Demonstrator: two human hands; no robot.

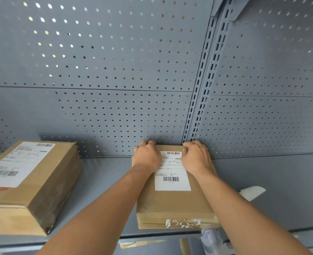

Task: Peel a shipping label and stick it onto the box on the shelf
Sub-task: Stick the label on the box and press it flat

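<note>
A flat brown cardboard box (176, 201) lies on the grey shelf (104, 173), its far end against the pegboard. A white shipping label (172, 177) with two barcodes lies flat on its top. My left hand (146, 156) rests palm down on the label's upper left part, fingers curled over the box's far edge. Palm down as well, my right hand (196, 157) covers the label's upper right corner, with its fingers bent. Neither hand grips anything. The label's lower half is uncovered.
A larger cardboard box (41, 181) with its own white label stands at the left of the shelf. A grey pegboard wall (115, 80) with a slotted upright (203, 92) backs the shelf. A white scrap (252, 192) lies right of the box. Papers show below the shelf edge.
</note>
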